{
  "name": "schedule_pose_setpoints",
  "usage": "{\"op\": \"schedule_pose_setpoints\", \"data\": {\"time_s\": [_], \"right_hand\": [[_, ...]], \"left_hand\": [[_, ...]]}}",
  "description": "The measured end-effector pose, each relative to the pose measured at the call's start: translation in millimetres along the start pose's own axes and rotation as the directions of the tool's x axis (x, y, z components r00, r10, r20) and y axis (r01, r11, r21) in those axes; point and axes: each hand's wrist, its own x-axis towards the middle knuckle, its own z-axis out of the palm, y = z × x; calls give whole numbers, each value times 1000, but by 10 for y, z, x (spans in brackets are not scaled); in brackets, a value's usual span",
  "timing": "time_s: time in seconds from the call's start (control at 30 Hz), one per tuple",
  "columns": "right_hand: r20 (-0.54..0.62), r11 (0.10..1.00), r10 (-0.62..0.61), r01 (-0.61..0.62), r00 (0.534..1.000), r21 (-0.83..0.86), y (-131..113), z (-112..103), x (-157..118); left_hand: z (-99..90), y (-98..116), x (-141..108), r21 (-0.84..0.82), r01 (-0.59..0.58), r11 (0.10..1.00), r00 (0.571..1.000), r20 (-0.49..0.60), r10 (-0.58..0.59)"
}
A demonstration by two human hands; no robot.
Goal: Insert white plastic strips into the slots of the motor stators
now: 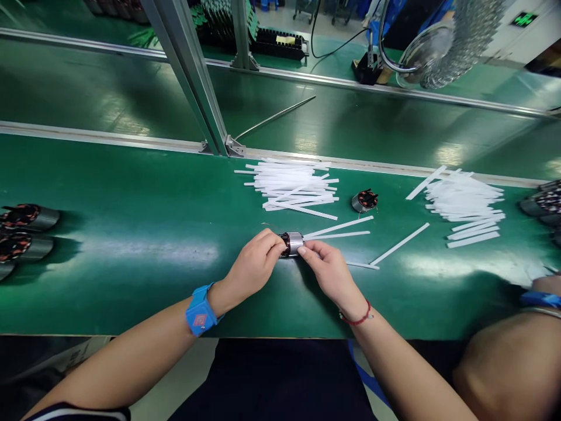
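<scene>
Between my two hands a motor stator [295,243] lies on its side, with a silver metal shell and dark windings at its left end. My left hand [258,257] is closed, its fingers pinched at the winding end. With thumb and fingers my right hand [328,268] grips the shell's right end. White paper strips [342,227] fan out to the right from behind the stator. Two more loose strips [401,243] lie right of my right hand. Just beyond, a pile of white strips [295,186] rests on the green table. What my left fingertips hold is hidden.
Another stator [364,200] stands between the first pile and a second strip pile [467,199]. Several stators [28,231] sit at the far left, others [546,204] at the right edge. A metal post [188,76] rises behind. A co-worker's arm [512,356] reaches in at right.
</scene>
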Motion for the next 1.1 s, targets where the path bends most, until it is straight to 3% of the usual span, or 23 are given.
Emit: {"op": "schedule_pose_setpoints", "data": {"time_s": [0.1,0.27,0.5,0.63,0.77,0.87,0.97,1.03,1.1], "right_hand": [[2,997,-14,14,1000,-81,-1,25,-28],[-11,955,-57,51,998,-292,-38,24,-153],[204,896,-17,106,979,-432,-22,-244,-279],[376,793,9,223,927,-567,-208,-425,-211],[197,582,-216,288,956,-761,-334,-476,-16],[268,413,-267,361,926,-836,-319,-455,111],[368,429,-248,442,896,-788,-283,-456,165],[338,458,-298,445,893,-770,-257,-475,205],[308,424,-341,438,888,-793,-231,-500,281]], "left_hand": [[21,1,0,-85,115,990,993,37,-112],[102,5,12,-100,123,987,992,15,-122],[92,33,-9,-85,73,994,997,44,-69],[22,-3,-9,-70,84,994,990,118,-76],[-116,-28,36,-67,145,987,964,236,-125],[-196,-3,69,-43,188,981,947,272,-170],[-214,19,77,-17,218,976,935,290,-204],[-207,19,75,2,241,970,924,304,-231],[-200,16,75,28,261,965,916,308,-257]]}}
